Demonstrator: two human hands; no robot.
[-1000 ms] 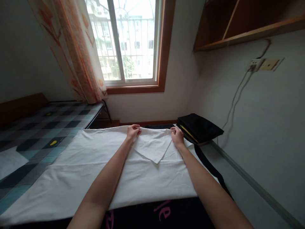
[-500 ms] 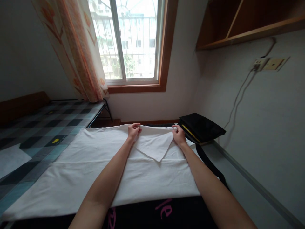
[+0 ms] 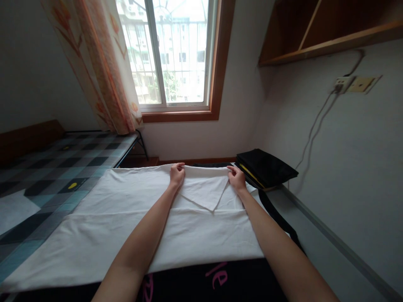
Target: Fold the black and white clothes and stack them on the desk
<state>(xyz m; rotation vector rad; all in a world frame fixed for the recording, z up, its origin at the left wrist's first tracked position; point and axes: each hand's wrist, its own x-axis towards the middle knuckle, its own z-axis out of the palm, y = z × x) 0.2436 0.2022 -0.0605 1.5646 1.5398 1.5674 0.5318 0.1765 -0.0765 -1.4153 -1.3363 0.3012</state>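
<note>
A large white cloth lies spread in front of me over a black cover with pink lettering. A smaller pointed flap of white fabric hangs toward me between my hands, its tip resting near a crease. My left hand pinches the far edge of the white cloth at the flap's left corner. At the flap's right corner, my right hand pinches the same edge between thumb and fingers. Both forearms reach forward across the cloth.
Black folded items with a yellow strip sit beyond my right hand, by the wall. To the left stands a bed with a checked sheet and a white sheet-like piece. A window, an orange curtain and a wall shelf surround the spot.
The flap's tip has shifted slightly right and up, and its fabric looks a little flatter. My left fingers have moved slightly; both hands keep hold of the edge.
</note>
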